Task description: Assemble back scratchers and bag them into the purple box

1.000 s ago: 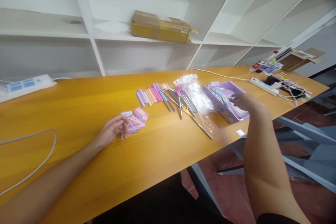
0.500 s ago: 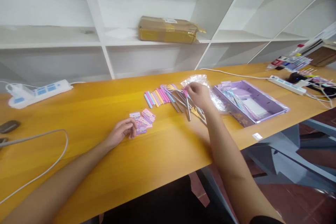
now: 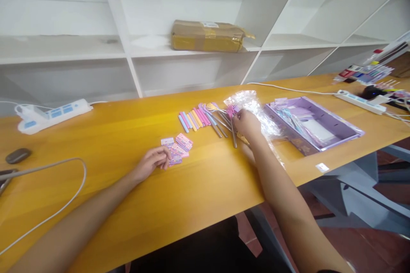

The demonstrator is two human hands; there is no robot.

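My left hand [image 3: 153,163] rests on the table, its fingers loosely curled and apart at the edge of several small printed pink and purple cards [image 3: 180,150]. Nothing shows in its grasp. My right hand [image 3: 248,124] is closed, with its fingertips pinching at the head of a pink back scratcher [image 3: 231,111], whose metal rod points toward me. Beside it lie other back scratchers with metal rods [image 3: 218,126] and small claw-shaped heads in purple and yellow. Part of this pile is hidden by my right hand. Pink, blue and yellow tubes [image 3: 194,120] lie in a row to the left.
Crumpled clear plastic bags [image 3: 267,117] lie behind my right hand. A purple open box [image 3: 336,134] with wrapped items stands to the right. White power strips [image 3: 59,115] and cables lie on both sides. A taped carton [image 3: 208,36] sits on the shelf.
My right hand has shifted slightly down and closer over the back scratchers, and more pink shows at its fingertips. My left hand stays by the cards. The view has turned slightly.
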